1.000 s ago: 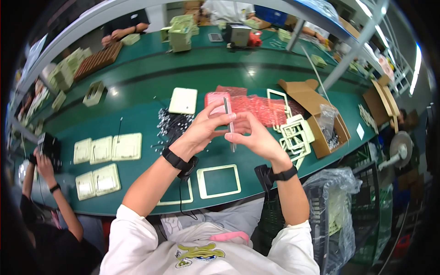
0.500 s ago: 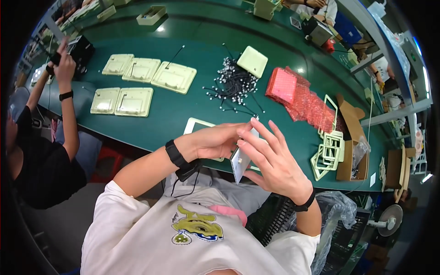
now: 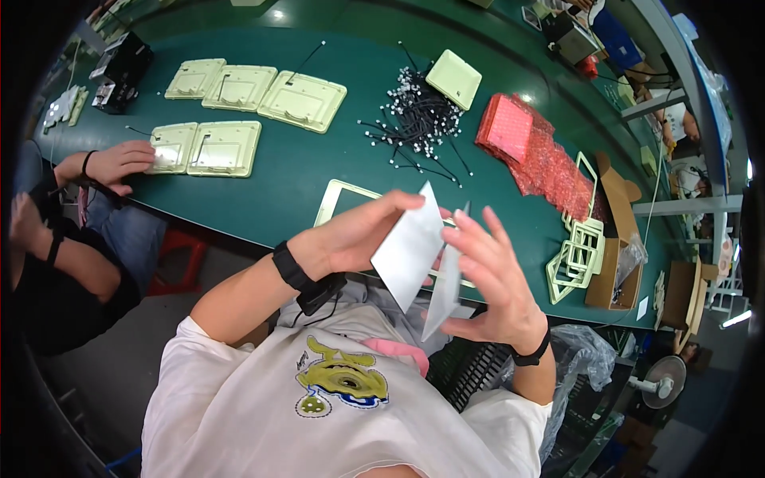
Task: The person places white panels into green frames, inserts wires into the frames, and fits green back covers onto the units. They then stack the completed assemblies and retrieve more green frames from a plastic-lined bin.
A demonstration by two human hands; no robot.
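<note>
Leftmost, a co-worker's hand (image 3: 123, 162) is being rested beside the nearer of the pale green panels (image 3: 307, 102), which are being kept in two rows on the green table (image 3: 295, 179). From lower left, the left hand (image 3: 358, 237) is being extended rightward and slightly upward, its wrist ringed by a black band (image 3: 292, 267). By its thumb and the fingers behind, a white plate (image 3: 406, 251) is being gripped at the left edge, above the wearer's lap, in front of the table's near edge. The plate is being held tilted, one broad face turned toward the view, its long axis being slanted from upper right to lower left. Beyond, black cables (image 3: 418, 115) are being left heaped. Just right of the first, a second plate (image 3: 444, 299) is being held nearly edge-on, its long axis steeper, its top being leaned rightward. By the right hand (image 3: 502, 287), wrist bent and fingers spread, this second plate is being spanned between fingertips above and thumb below, its exact contact being blurred. Farther right, red bubble wrap (image 3: 538, 171) is being kept flat.
</note>
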